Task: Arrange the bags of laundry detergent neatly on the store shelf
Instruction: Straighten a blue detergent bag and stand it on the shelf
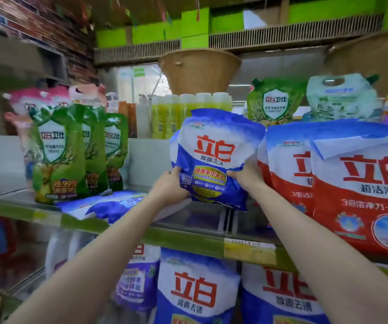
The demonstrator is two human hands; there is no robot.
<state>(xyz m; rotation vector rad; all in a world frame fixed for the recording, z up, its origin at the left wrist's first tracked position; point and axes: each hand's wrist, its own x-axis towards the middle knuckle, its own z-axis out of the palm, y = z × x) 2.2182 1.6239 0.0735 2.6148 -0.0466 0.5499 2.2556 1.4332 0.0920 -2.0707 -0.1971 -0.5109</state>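
Note:
I hold a blue-and-white detergent bag [214,157] upright, just above the middle shelf [183,239]. My left hand [168,187] grips its lower left edge and my right hand [246,176] grips its lower right side. Another blue bag [108,205] lies flat on the shelf to the left, partly behind my left forearm. Red-and-white bags [361,183] stand in a row immediately right of the held bag. Green pouches [57,155] stand at the left of the shelf.
Blue-and-white bags [197,291] and a purple bag [134,286] fill the shelf below. Behind the held bag stand yellow-green bottles [176,115], a woven basket [200,71], a green pouch [274,101] and a pale pouch [340,99]. Pink pouches [36,101] sit far left.

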